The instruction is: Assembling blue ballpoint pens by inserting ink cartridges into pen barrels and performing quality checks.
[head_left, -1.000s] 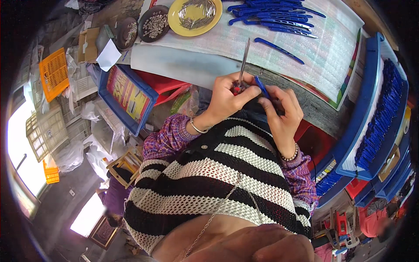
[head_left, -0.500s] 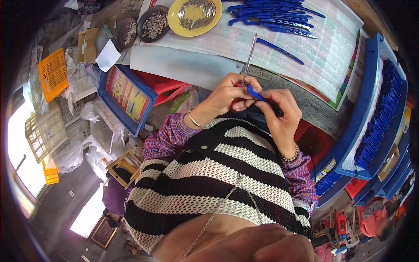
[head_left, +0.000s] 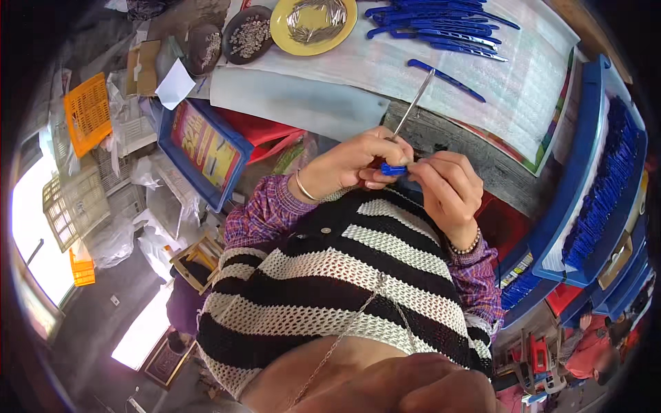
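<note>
Just above my striped top, my left hand is closed around a small blue plastic piece. A thin metal rod, like a screwdriver shaft, rises from the same hand and leans up to the right; its lower end is hidden in the fingers. My right hand is closed, its fingertips pinched at the right end of the blue piece. Past the rod's tip, a single slender blue plastic strip lies on the white sheet. Beyond it is a pile of similar blue strips, some with silvery edges.
A yellow plate of thin metal pins stands at the far side, beside two dark bowls of small metal bits. Blue crates filled with blue pieces line my right. Another blue crate sits left, near an orange basket.
The metal rod has tipped over to the right. The blue piece has dropped slightly and turned more level. My right hand's fingers have curled closer together.
</note>
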{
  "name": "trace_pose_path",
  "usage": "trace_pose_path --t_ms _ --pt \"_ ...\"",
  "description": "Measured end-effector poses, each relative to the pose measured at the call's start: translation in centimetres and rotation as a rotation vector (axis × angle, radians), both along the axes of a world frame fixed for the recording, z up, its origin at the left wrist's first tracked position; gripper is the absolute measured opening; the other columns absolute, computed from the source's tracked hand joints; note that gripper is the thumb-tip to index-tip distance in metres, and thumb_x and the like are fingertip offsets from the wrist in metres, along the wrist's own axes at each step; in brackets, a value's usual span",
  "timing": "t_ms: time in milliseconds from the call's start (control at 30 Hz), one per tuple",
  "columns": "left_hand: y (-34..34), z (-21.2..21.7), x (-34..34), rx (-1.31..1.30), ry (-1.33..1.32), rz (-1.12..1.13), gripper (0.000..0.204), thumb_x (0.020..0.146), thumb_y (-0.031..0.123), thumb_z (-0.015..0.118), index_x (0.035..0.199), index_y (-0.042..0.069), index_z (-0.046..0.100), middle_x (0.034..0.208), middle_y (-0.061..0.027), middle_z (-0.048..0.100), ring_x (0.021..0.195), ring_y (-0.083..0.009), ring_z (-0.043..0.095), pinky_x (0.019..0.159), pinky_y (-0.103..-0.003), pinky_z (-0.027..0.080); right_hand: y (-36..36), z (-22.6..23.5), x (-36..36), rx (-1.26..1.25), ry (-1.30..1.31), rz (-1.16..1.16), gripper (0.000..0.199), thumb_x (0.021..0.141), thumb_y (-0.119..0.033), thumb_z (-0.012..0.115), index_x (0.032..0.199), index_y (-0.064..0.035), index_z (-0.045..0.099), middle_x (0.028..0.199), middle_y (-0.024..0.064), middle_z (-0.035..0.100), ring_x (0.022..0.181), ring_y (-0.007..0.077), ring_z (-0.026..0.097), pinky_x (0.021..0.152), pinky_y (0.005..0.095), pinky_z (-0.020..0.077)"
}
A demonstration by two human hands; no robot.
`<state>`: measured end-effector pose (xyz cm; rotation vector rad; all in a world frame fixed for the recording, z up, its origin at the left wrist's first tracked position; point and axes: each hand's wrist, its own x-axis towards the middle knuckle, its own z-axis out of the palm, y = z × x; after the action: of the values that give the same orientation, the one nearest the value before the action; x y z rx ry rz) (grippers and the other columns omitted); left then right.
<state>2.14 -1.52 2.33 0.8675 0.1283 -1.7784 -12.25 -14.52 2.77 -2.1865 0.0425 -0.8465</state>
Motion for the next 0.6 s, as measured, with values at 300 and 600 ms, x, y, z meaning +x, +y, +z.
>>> trace_pose_path --t_ms 300,600 --pt "-0.4 0.4 -1.0 -0.005 -0.181 0.109 0.014 0.083 0.012 0.057 0.083 -0.002 0.057 0.059 -0.0054 0.053 0.038 -0.0064 0.041 0.035 -0.021 0.032 0.3 -0.8 0.0 0.291 0.038 -0.075 0.025 0.063 0.005 0.073 0.086 -0.0011 0.068 0.076 0.0086 0.059 0.071 0.0243 0.060 0.061 0.0317 0.0491" --pt "-0.8 0.6 -1.7 -0.052 -0.425 0.172 0.008 0.089 0.010 0.058 0.092 0.003 0.060 0.065 -0.0033 0.055 0.046 -0.0034 0.042 0.041 -0.017 0.031 0.6 -0.8 -0.7 0.934 0.249 -0.054 0.023 0.078 0.009 0.068 0.100 0.0060 0.063 0.092 0.0054 0.057 0.081 0.0121 0.057 0.068 0.0224 0.0487"
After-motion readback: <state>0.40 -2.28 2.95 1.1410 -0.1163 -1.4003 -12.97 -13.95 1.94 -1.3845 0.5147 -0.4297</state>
